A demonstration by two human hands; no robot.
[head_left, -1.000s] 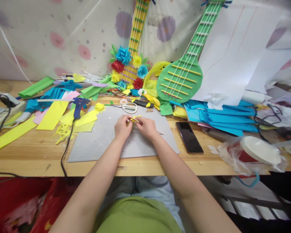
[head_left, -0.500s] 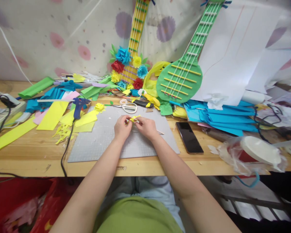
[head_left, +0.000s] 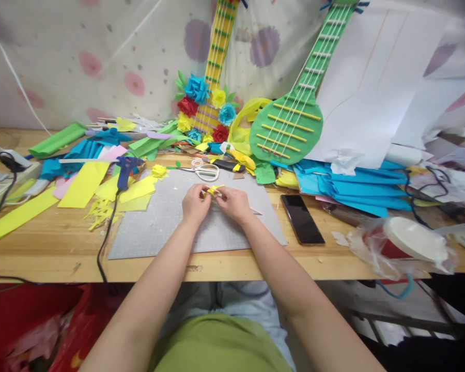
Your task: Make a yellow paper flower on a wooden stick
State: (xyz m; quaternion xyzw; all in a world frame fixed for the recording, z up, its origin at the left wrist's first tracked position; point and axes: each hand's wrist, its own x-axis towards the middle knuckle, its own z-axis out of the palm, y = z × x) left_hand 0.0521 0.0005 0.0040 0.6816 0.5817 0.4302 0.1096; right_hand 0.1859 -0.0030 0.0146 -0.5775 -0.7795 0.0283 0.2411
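Note:
Over the grey cutting mat (head_left: 151,232), my left hand (head_left: 196,203) and my right hand (head_left: 233,202) meet, each pinching a small piece of yellow paper (head_left: 213,190) between the fingertips. A thin pale stick (head_left: 257,211) shows beyond the right side of my right hand; its other end is hidden. Just behind my hands lie white-handled scissors (head_left: 208,172). A yellow paper flower (head_left: 159,171) rests at the mat's back left edge.
A blue glue gun (head_left: 126,170) lies left among yellow strips (head_left: 87,183), its cord hanging over the table edge. Right are a phone (head_left: 302,219) and a bagged tape roll (head_left: 414,238). Green (head_left: 289,126) and yellow paper instruments (head_left: 217,51) stand behind.

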